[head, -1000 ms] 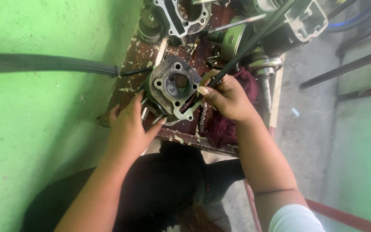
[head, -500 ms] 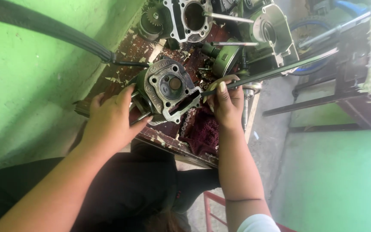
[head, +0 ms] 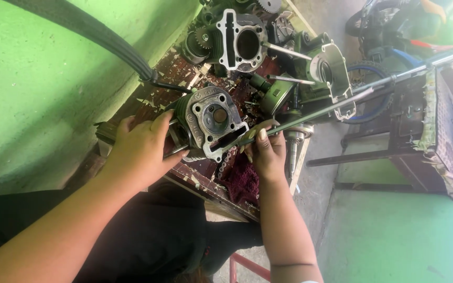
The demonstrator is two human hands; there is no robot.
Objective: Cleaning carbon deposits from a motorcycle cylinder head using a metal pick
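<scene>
A grey metal cylinder head (head: 213, 119) with a round central bore stands on edge on a worn wooden bench (head: 190, 175). My left hand (head: 142, 149) grips its finned left side. My right hand (head: 267, 152) is closed around the near end of a long green metal rod (head: 342, 102) that runs up to the right and presses against the head's lower right corner. A dark red rag (head: 239, 178) lies under my right hand.
Behind the head sit an engine cylinder block (head: 239, 42), a green crankcase cover (head: 331, 71) and gears. A black ribbed hose (head: 90, 34) crosses the green wall at left. A metal stand (head: 425, 136) and a bicycle wheel (head: 365, 99) are at right.
The view has swung and drawn closer, so the bench shifts left. Both hands keep their hold; the rod now lies flatter and the head faces me more squarely.
</scene>
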